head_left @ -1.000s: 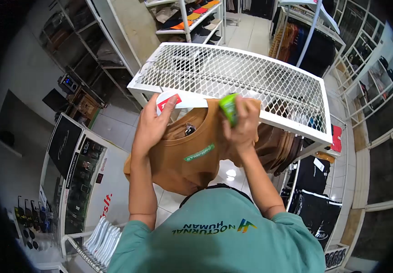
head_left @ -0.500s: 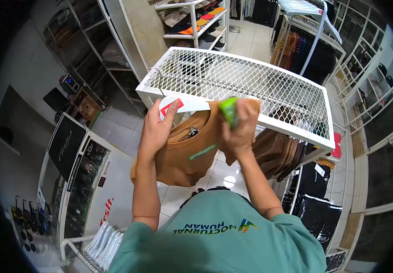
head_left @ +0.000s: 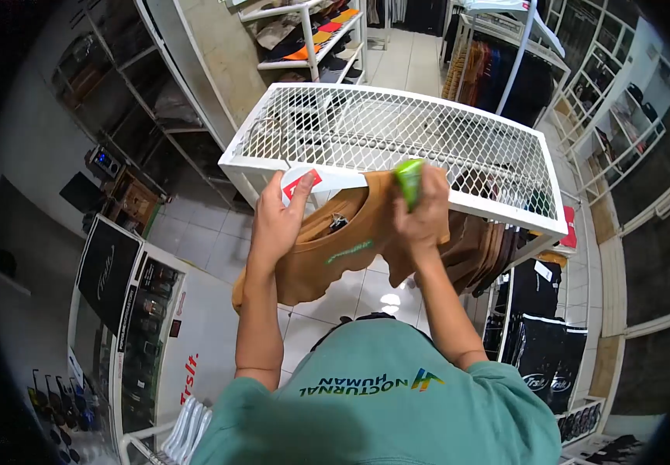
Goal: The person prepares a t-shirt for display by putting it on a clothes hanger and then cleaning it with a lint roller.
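Note:
My left hand point(head_left: 279, 225) is closed around the white hanger point(head_left: 339, 180) at its red label, with the thumb on top. From this hanger hangs a brown T-shirt point(head_left: 323, 271) with small green lettering on the chest. A bright green object point(head_left: 407, 183) is gripped in my right hand point(head_left: 426, 208); its kind is not clear. That hand is at the shirt's shoulder, near the sleeve on the right, and is slightly blurred. The shirt is in front of the near edge of a white mesh-topped rack point(head_left: 540, 215).
Brown garments point(head_left: 471, 252) hang under the rack on the right, near folded black clothes point(head_left: 533, 349). A display case point(head_left: 145, 333) stands at left, with white hangers point(head_left: 188, 430) below it. Shelves of caps point(head_left: 312, 46) are behind the rack.
Both hands and the shirt have shifted slightly right relative to the rack. My right hand and the green object have moved along the shoulder towards the sleeve. The view has turned a little.

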`<action>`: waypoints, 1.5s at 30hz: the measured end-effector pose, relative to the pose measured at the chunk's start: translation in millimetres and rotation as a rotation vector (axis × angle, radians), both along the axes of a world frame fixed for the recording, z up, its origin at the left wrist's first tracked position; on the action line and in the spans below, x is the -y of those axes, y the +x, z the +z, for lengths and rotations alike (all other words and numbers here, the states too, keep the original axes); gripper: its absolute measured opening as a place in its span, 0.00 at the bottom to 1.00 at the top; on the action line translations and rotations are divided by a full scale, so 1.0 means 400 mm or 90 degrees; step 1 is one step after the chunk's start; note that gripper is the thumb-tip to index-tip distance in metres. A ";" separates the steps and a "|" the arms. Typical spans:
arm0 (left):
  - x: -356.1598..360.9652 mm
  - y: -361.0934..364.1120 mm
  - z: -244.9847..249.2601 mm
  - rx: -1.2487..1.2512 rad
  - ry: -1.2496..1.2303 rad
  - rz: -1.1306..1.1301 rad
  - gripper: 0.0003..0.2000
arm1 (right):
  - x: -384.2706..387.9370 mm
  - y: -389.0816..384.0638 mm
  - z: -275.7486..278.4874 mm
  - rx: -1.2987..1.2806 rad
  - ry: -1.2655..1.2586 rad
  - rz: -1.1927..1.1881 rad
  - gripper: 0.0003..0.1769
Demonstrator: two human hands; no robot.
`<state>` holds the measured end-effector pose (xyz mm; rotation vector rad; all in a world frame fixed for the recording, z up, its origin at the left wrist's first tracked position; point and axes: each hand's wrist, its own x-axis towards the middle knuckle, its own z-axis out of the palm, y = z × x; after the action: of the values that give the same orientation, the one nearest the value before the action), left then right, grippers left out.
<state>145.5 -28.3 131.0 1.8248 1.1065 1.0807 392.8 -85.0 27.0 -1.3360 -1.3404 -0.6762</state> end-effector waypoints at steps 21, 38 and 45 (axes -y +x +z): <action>-0.031 0.042 -0.054 0.031 0.007 -0.018 0.22 | 0.073 0.098 -0.006 -0.227 -0.029 -0.185 0.36; 0.050 0.067 0.010 -0.064 -0.072 -0.179 0.09 | 0.167 0.069 0.110 -0.211 -0.061 -0.011 0.33; 0.061 0.063 0.012 -0.141 0.284 -0.234 0.19 | 0.121 0.152 0.030 -0.220 -0.209 -0.079 0.29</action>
<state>170.5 -52.7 135.7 2.4317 0.6337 0.9713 453.8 -133.5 39.0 -1.7221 -1.1223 -0.2912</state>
